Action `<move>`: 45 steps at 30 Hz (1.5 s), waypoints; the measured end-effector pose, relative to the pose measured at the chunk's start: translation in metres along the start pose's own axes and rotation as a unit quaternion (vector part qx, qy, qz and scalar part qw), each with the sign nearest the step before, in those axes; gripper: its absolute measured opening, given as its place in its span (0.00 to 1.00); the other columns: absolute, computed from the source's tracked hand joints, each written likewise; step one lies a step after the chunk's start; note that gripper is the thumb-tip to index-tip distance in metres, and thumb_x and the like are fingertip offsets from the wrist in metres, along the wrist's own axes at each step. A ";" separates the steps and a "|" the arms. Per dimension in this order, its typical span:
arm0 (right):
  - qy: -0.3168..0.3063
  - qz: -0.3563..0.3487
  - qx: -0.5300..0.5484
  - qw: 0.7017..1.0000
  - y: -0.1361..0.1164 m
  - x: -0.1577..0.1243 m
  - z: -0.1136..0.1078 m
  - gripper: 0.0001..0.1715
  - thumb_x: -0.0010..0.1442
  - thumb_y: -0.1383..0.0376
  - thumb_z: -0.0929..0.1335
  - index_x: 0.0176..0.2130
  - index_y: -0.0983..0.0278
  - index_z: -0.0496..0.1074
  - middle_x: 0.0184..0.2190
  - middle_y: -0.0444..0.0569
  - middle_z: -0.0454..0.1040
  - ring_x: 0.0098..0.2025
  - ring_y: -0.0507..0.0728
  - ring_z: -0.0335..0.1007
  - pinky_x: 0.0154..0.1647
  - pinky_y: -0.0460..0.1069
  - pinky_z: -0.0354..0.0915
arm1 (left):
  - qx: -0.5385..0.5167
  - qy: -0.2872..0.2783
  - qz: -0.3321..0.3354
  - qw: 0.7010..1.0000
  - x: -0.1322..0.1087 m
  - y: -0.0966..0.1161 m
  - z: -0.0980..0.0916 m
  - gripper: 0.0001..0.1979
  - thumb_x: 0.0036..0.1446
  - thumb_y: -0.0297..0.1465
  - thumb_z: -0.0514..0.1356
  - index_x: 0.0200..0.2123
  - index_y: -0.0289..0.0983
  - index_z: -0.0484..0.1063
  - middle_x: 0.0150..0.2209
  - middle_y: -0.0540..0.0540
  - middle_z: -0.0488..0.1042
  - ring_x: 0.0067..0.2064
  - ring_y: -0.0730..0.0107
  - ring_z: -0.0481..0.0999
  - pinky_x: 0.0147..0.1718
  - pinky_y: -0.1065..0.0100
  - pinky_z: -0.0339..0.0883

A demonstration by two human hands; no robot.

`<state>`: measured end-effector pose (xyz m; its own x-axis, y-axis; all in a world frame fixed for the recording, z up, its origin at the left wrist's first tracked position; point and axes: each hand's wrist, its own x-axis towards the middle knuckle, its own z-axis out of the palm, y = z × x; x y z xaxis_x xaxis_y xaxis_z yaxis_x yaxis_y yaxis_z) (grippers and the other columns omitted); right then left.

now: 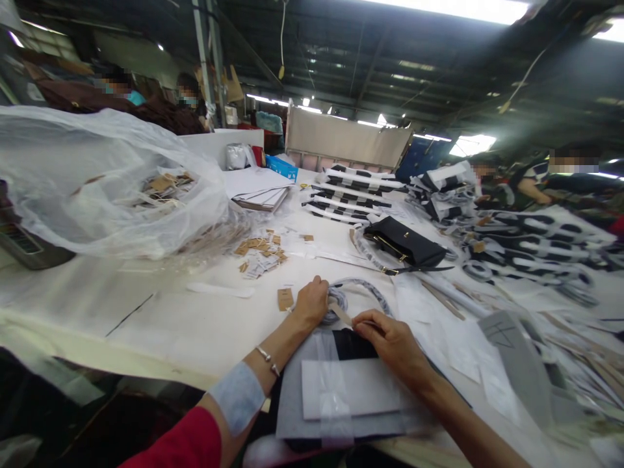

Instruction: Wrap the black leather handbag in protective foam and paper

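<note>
In front of me lies a black bag [295, 390] covered with pale grey and white sheets, with clear tape across them. Its strap [366, 286], bound in greyish wrapping, forms a coil at the far edge of the bag. My left hand [313, 301] is closed on the left side of this coil. Between the thumb and fingers of my right hand [387, 338] is the end of a narrow beige strip [342, 314] that runs across the coil. Just left of my left hand, a brown tag [285, 299] lies on the table.
A black handbag [404, 242] rests beyond my hands. Brown tags [263, 250] are piled left of centre, near a large clear plastic bag [92, 169] with more tags inside. Wrapped bags [348, 195] are stacked at the back; others and loose strips cover the right. Several people are in the background.
</note>
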<state>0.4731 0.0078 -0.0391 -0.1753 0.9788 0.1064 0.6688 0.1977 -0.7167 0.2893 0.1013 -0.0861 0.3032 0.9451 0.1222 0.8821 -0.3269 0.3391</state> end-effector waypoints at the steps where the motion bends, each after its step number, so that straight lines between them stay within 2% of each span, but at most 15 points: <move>1: 0.003 -0.005 -0.015 1.000 -0.001 0.002 0.000 0.11 0.61 0.57 0.66 0.36 0.58 0.76 0.33 0.45 0.80 0.36 0.57 0.76 0.41 0.50 0.69 | 0.002 0.002 0.002 1.000 -0.001 0.001 -0.001 0.12 0.64 0.23 0.49 0.47 0.35 0.68 0.47 0.41 0.69 0.46 0.62 0.73 0.43 0.66 0.68; 6: 0.022 -0.014 -0.011 1.000 -0.008 0.019 0.006 0.08 0.58 0.61 0.67 0.35 0.59 0.76 0.31 0.44 0.80 0.35 0.57 0.76 0.38 0.49 0.69 | 0.017 0.011 0.011 1.000 -0.004 0.005 -0.001 0.11 0.64 0.22 0.49 0.45 0.34 0.68 0.46 0.39 0.68 0.46 0.60 0.72 0.43 0.64 0.67; 10: 0.036 -0.074 -0.060 0.995 -0.011 0.031 0.013 0.06 0.58 0.65 0.67 0.33 0.60 0.75 0.29 0.43 0.79 0.32 0.56 0.75 0.36 0.49 0.66 | 0.027 0.017 0.013 0.999 -0.005 0.006 0.000 0.11 0.63 0.21 0.50 0.45 0.35 0.68 0.45 0.40 0.68 0.45 0.60 0.72 0.42 0.64 0.68; 17: -0.022 -0.124 -0.173 0.977 0.011 0.037 0.033 0.09 0.60 0.70 0.63 0.32 0.61 0.72 0.29 0.45 0.77 0.32 0.55 0.73 0.34 0.48 0.62 | 0.026 0.018 0.015 0.999 -0.004 0.006 0.001 0.13 0.63 0.20 0.48 0.45 0.35 0.69 0.44 0.40 0.69 0.44 0.60 0.73 0.41 0.65 0.68; 23: -0.036 -0.179 -0.252 0.950 0.019 0.065 0.037 0.11 0.59 0.74 0.63 0.33 0.63 0.72 0.34 0.48 0.75 0.37 0.56 0.70 0.38 0.47 0.62 | 0.016 0.001 0.015 1.000 -0.003 0.005 0.002 0.11 0.63 0.23 0.50 0.44 0.35 0.69 0.44 0.41 0.69 0.44 0.60 0.74 0.40 0.65 0.67; 28: -0.073 -0.141 -0.284 0.946 0.019 0.087 0.043 0.10 0.59 0.75 0.63 0.35 0.64 0.73 0.35 0.50 0.75 0.37 0.56 0.69 0.38 0.47 0.59 | 0.004 -0.010 0.009 1.000 0.000 0.000 0.005 0.11 0.63 0.24 0.51 0.44 0.35 0.70 0.43 0.41 0.71 0.44 0.59 0.74 0.42 0.63 0.66; 32: -0.052 -0.101 -0.252 0.961 0.021 0.101 0.042 0.06 0.59 0.72 0.66 0.35 0.64 0.73 0.35 0.50 0.76 0.36 0.55 0.70 0.38 0.47 0.59 | -0.001 -0.005 0.015 1.000 0.002 -0.006 0.010 0.10 0.61 0.25 0.53 0.44 0.35 0.71 0.44 0.40 0.72 0.47 0.58 0.72 0.45 0.62 0.65; 36: -0.049 -0.050 -0.198 0.978 0.024 0.112 0.039 0.02 0.55 0.67 0.70 0.30 0.64 0.74 0.30 0.46 0.76 0.33 0.54 0.70 0.35 0.47 0.60 | 0.001 0.001 0.021 1.000 0.003 -0.010 0.012 0.10 0.59 0.30 0.58 0.44 0.36 0.71 0.44 0.41 0.72 0.48 0.57 0.71 0.46 0.62 0.65; 38: -0.063 -0.021 -0.171 0.983 0.026 0.116 0.037 0.03 0.53 0.66 0.72 0.29 0.64 0.74 0.27 0.45 0.76 0.30 0.53 0.70 0.31 0.46 0.60 | 0.004 0.001 0.023 1.000 0.004 -0.009 0.011 0.11 0.59 0.33 0.59 0.44 0.36 0.72 0.43 0.41 0.73 0.48 0.57 0.71 0.45 0.61 0.65; 41: -0.113 0.010 -0.130 0.985 0.027 0.127 0.028 0.07 0.52 0.62 0.72 0.28 0.64 0.75 0.21 0.44 0.75 0.25 0.52 0.69 0.25 0.45 0.60 | 0.012 0.000 0.019 1.000 0.005 -0.006 0.009 0.09 0.62 0.31 0.56 0.42 0.36 0.73 0.41 0.41 0.73 0.46 0.58 0.72 0.43 0.61 0.65; 43: -0.125 0.020 -0.107 0.986 0.026 0.139 0.018 0.12 0.57 0.58 0.69 0.32 0.65 0.77 0.24 0.45 0.77 0.26 0.52 0.70 0.26 0.44 0.61 | 0.018 0.006 0.019 1.000 0.005 -0.003 0.007 0.08 0.63 0.30 0.55 0.42 0.36 0.73 0.41 0.42 0.73 0.46 0.58 0.72 0.42 0.61 0.65; 45: -0.103 0.030 -0.102 0.989 0.025 0.153 0.008 0.17 0.62 0.56 0.64 0.36 0.65 0.76 0.30 0.49 0.79 0.32 0.53 0.73 0.30 0.45 0.63 | 0.024 0.018 0.022 0.999 0.004 0.000 0.003 0.08 0.62 0.31 0.57 0.43 0.37 0.72 0.43 0.43 0.73 0.46 0.59 0.72 0.43 0.61 0.64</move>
<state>0.4570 0.1623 -0.0457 -0.2595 0.9615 -0.0902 0.8108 0.1662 -0.5613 0.2913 0.1050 -0.0890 0.3300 0.9287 0.1694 0.8849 -0.3668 0.2872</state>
